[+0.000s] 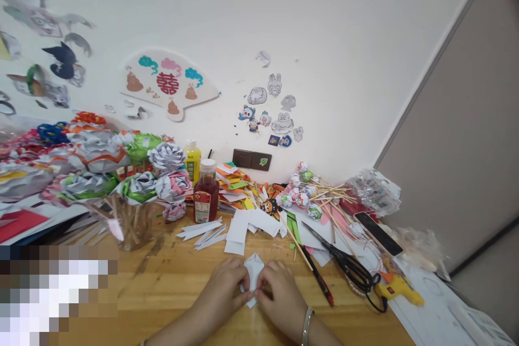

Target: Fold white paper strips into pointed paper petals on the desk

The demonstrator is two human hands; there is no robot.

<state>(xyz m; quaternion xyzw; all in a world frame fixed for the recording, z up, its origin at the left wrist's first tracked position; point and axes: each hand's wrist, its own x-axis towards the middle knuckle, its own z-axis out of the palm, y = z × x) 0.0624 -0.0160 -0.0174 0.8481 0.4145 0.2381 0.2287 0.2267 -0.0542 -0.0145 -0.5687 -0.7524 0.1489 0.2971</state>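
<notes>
A small folded piece of white paper [254,269] stands between my two hands, low over the wooden table [170,286]. My left hand [229,284] pinches its left edge, the thumb near the bottom point. On the other side my right hand [279,289] grips the right edge with bent fingers; a bracelet circles that wrist. The paper has a pointed top and a pointed lower end. Just beyond it lie white paper strips [237,232], and to their left are several narrow folded strips [203,231].
Paper flowers on sticks stand in a clear container [130,230] at left. A red-brown bottle [206,194] and a yellow bottle [192,159] are near the wall. Rightward lie black scissors [351,265], a pen [320,278], a phone [379,233] and a yellow glue gun [399,289].
</notes>
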